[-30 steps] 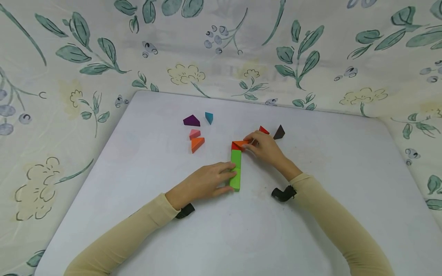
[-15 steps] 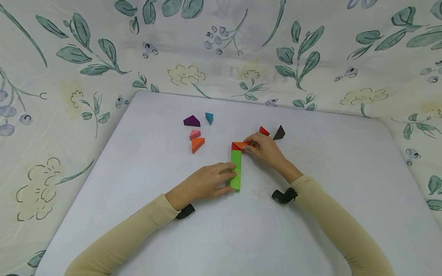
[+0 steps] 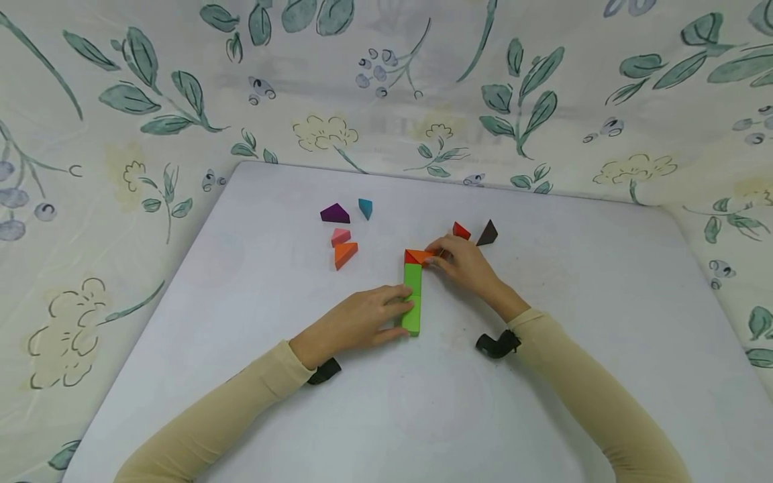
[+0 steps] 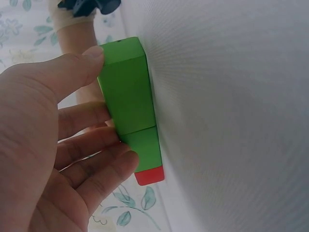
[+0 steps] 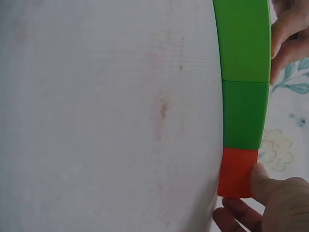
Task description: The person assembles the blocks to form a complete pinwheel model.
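Observation:
Two green rectangular blocks (image 3: 413, 278) lie end to end on the white table. At their far end sit a small red triangular block (image 3: 408, 259) and an orange triangular block (image 3: 419, 255), side against side. The left hand (image 3: 366, 314) rests along the left side of the green blocks, its thumb (image 4: 82, 67) at the near end. The right hand (image 3: 466, 259) pinches the orange block between thumb (image 5: 260, 182) and fingers, which partly hide its right end. In the left wrist view the red block (image 4: 150, 175) touches the far green block.
Behind the right hand are another red block (image 3: 461, 231) and a dark brown one (image 3: 488, 233). To the left lie a purple (image 3: 335, 213), a blue (image 3: 366, 208), a pink (image 3: 341, 237) and a second orange block (image 3: 345, 255). A floral cloth (image 3: 386, 87) hangs behind the table.
Almost nothing differs. The right hand stays on the orange block with only a slight shift of its fingers, and the left hand keeps its place by the green blocks.

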{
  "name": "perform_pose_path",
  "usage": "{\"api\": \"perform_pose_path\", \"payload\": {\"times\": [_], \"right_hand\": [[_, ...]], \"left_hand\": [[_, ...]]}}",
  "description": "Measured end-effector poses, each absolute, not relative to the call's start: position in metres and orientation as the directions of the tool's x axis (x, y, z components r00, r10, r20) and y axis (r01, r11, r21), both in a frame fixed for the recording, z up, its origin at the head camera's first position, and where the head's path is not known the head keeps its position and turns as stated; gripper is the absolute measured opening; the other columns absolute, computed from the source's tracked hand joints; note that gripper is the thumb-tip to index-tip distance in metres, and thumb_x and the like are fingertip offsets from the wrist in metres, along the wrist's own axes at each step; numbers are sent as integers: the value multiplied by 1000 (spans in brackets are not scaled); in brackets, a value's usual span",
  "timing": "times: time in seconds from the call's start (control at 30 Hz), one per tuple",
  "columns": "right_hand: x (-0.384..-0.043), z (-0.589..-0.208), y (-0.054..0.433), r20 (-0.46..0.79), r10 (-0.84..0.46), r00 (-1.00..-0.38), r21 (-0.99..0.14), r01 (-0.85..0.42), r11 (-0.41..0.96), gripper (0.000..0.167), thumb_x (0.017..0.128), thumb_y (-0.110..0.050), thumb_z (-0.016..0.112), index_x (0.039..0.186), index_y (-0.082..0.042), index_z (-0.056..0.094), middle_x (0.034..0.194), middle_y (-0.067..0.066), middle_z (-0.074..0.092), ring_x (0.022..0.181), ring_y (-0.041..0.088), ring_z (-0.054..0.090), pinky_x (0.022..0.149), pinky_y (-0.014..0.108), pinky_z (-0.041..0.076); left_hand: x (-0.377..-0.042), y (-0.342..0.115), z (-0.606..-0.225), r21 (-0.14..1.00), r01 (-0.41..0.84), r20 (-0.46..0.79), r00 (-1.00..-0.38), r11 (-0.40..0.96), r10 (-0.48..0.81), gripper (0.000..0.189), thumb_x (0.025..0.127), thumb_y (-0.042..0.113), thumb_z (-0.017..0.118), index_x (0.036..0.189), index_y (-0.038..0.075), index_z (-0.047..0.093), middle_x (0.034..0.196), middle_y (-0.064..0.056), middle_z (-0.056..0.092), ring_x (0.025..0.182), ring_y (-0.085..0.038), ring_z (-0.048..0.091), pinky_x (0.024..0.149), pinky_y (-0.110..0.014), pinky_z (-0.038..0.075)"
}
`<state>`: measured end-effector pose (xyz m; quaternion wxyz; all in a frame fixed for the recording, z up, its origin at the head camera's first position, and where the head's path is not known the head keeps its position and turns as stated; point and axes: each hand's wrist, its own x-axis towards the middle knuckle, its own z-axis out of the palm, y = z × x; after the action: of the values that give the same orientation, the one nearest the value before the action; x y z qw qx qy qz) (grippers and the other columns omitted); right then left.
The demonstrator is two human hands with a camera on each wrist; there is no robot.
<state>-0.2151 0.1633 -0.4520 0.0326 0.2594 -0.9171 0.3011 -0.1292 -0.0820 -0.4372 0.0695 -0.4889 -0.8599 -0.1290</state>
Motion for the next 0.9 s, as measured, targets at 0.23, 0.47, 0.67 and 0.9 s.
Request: {"api": "perform_pose_path", "payload": {"times": [0.23,0.47,0.67,0.9], "right_hand": [[-213,-448,161,301,-549,-780,-486,-620,616,29,92,-8,67,120,-11,68,115,11,63,107,26,58,91,40,53],[-207,-439,154,293,-663,-689,-409,-717,565,36,95,0,55,126,-14,67,125,17,60,114,33,57,95,45,51],[-204,-441,154,244,-673,-698,-408,-704,582,33,97,-6,57,126,-16,68,123,12,61,114,29,56,97,43,48],[-202,-441,155,222,-669,-709,-415,-690,593,33,97,-7,58,127,-16,67,125,11,61,115,28,54,97,42,48]], "left_hand": [[-129,-82,-439,145,860,240,-510,489,826,47,89,37,72,124,6,68,130,-10,62,121,-21,59,99,-29,52],[-129,-83,-439,138,862,255,-507,489,823,46,89,36,73,123,6,68,129,-10,62,120,-20,60,98,-28,52],[-129,-83,-438,140,860,254,-509,490,822,46,88,36,73,123,6,68,130,-10,62,121,-21,59,99,-29,52],[-129,-83,-438,133,858,243,-513,495,823,46,89,36,72,124,6,68,130,-10,62,122,-21,59,100,-29,51]]}}
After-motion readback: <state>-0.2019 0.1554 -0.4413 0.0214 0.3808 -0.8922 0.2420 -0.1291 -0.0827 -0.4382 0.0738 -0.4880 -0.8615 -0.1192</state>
